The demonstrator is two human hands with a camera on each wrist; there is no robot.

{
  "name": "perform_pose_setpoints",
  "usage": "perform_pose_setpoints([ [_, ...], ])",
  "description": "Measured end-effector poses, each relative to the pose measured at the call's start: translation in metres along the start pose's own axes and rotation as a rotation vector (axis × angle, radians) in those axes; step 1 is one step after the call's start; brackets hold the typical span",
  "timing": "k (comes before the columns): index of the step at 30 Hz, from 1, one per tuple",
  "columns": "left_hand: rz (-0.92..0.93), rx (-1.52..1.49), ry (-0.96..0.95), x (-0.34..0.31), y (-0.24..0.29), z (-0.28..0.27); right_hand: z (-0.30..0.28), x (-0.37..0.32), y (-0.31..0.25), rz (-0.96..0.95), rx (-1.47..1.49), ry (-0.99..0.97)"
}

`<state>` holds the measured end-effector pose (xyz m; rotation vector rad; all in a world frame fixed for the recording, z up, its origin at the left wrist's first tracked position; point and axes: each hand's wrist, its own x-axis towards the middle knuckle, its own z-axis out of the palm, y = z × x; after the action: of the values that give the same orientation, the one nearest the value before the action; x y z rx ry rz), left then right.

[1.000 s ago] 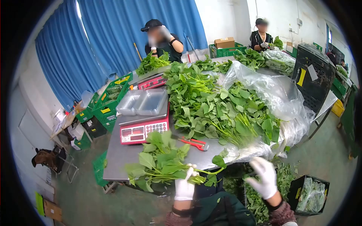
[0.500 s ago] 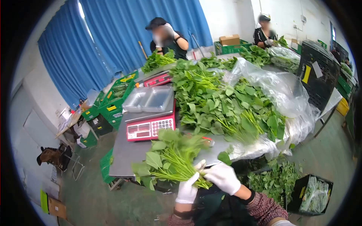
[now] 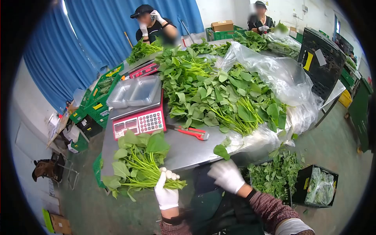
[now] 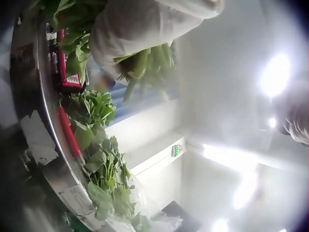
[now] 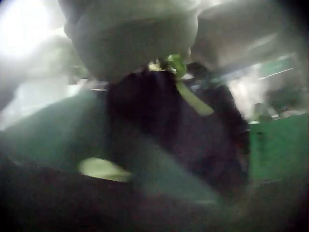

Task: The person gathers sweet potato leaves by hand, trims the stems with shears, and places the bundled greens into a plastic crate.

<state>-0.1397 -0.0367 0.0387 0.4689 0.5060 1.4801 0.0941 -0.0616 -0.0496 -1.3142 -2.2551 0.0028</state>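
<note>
A white-gloved left hand (image 3: 167,192) grips a bunch of leafy greens (image 3: 150,166) by the stems. The heart-shaped leaves point up and left, and the cut ends stick out to the right of the fist. In the left wrist view, stem ends (image 4: 147,67) show below the glove. The gloved right hand (image 3: 227,176) is motion-blurred, apart from the bunch, its fingers loose near the table's front edge. Loose green bits, including a stem piece (image 5: 194,99), show beneath it in the right wrist view. One leaf (image 3: 221,151) lies at the table edge above this hand.
The metal table (image 3: 188,150) bears a large pile of greens (image 3: 211,94), a red-handled cutter (image 3: 194,134), a red scale (image 3: 139,123) with clear plastic trays (image 3: 135,92) on it, and plastic sheeting (image 3: 274,74). A black crate (image 3: 337,184) stands on the floor at right. Two people are across the table.
The right hand came to the stem ends in the left hand, then moved away to the right. The left hand keeps its grip on the bunch. The head view has shifted.
</note>
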Motion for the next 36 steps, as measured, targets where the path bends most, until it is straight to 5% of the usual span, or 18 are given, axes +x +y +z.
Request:
perform_pose_setpoints([
  [1,-0.005,-0.004,-0.002,-0.001,0.000,0.000,0.028,-0.034,0.045,0.421,-0.239,-0.048],
  [2,0.005,0.007,0.002,0.000,0.000,0.002,0.011,-0.048,0.081,0.819,-0.122,-0.284],
  [3,0.016,0.015,0.003,0.003,0.000,0.004,0.046,-0.110,0.124,0.815,-0.440,-0.011],
  [5,0.015,0.015,-0.034,0.005,-0.003,0.007,-0.002,-0.137,0.144,0.948,-0.462,-0.549],
  [6,0.005,0.030,-0.033,0.006,-0.006,0.011,-0.027,-0.133,0.138,0.943,-0.391,-0.617],
  [11,-0.068,0.001,-0.105,0.013,-0.026,0.014,-0.104,-0.085,0.082,0.547,0.200,-0.107],
  [15,-0.083,-0.076,-0.123,0.012,-0.026,0.017,-0.137,-0.017,0.075,0.349,-0.113,0.440],
  [18,-0.058,-0.039,-0.114,0.009,-0.024,0.015,-0.142,0.023,0.102,0.368,-0.316,0.504],
  [22,-0.034,-0.036,-0.124,0.007,-0.020,0.012,-0.141,0.052,0.150,0.509,-0.490,0.362],
  [24,-0.038,-0.039,-0.104,0.006,-0.020,0.012,-0.145,0.061,0.160,0.676,-0.442,-0.041],
  [28,-0.068,-0.047,-0.077,0.008,-0.024,0.014,-0.152,0.062,0.175,0.777,0.087,-0.066],
  [35,-0.166,-0.103,-0.045,0.003,-0.023,0.020,-0.148,0.062,0.169,0.708,-0.105,-0.042],
  [36,-0.153,-0.080,-0.049,0.003,-0.023,0.017,-0.153,0.065,0.168,0.714,-0.201,0.095],
])
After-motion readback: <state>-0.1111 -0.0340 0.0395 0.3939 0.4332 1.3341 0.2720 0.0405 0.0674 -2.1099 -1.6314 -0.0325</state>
